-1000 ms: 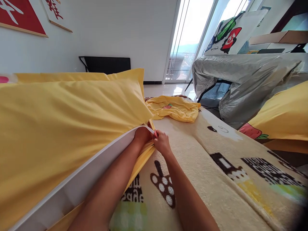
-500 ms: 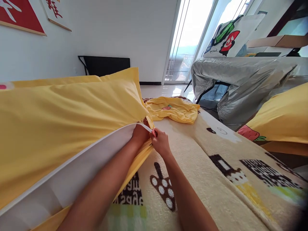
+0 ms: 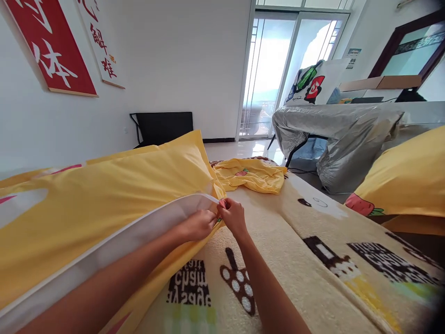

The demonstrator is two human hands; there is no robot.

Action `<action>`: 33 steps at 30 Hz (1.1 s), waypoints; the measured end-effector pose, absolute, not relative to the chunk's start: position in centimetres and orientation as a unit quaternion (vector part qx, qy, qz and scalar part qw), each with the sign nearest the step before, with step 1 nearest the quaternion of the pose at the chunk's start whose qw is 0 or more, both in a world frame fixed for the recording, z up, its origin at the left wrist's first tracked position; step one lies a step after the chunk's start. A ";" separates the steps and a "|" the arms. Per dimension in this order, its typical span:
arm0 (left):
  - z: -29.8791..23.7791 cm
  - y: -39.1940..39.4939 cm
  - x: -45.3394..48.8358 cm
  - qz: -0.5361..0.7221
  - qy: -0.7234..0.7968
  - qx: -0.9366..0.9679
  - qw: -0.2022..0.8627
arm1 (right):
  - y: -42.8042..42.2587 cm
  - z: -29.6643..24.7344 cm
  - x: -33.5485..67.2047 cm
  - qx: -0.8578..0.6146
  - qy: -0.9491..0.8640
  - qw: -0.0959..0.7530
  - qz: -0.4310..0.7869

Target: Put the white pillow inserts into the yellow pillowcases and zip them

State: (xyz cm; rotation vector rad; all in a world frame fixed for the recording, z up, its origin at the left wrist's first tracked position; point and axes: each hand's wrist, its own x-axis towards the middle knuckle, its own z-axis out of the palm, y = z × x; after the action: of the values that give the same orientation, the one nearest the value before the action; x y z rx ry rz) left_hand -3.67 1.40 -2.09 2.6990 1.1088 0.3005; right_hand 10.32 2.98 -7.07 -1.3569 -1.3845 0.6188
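A long pillow in a yellow pillowcase (image 3: 114, 195) lies across the left of the bed, its white inner pillow (image 3: 139, 234) showing along the open edge. My left hand (image 3: 200, 224) is closed on the lower yellow edge of the pillowcase near its corner. My right hand (image 3: 232, 215) pinches the same corner from the right, fingertips touching the white edge. Both hands meet at the pillowcase's end. They rest above a cream fleece blanket (image 3: 313, 260) printed with brown shapes.
A crumpled yellow cloth (image 3: 252, 175) lies on the blanket beyond my hands. Another yellow pillow (image 3: 403, 178) sits at the right. A table under silver sheeting (image 3: 340, 134) stands behind, by glass doors (image 3: 278, 69). A black stand (image 3: 163, 127) is against the wall.
My left hand has come out from inside the pillowcase opening and now grips its lower edge. The camera has tilted up, showing more wall and window.
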 end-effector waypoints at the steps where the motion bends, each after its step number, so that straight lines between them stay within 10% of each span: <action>1: -1.4 0.1 -4.7 0.100 0.388 0.904 0.153 | 3.1 -7.3 10.3 -0.549 -0.589 0.525 0.276; 7: 3.5 -4.7 -8.2 0.162 0.441 0.741 0.479 | 4.0 -9.7 12.5 -0.515 -0.573 0.552 0.318; 20: 12.1 0.2 -12.7 0.372 0.633 0.666 -0.134 | 1.2 -8.2 6.5 -0.500 -0.508 0.651 0.261; 33: 15.9 -1.5 -8.1 0.483 0.410 0.731 -0.255 | -9.5 -11.9 -2.4 -0.460 -0.697 0.545 0.081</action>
State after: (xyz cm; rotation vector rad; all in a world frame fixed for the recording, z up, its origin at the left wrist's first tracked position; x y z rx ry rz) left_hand -8.06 -1.51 15.92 2.7621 1.5504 1.8266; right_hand -2.37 -9.54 -11.89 -1.0903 -1.6522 0.1928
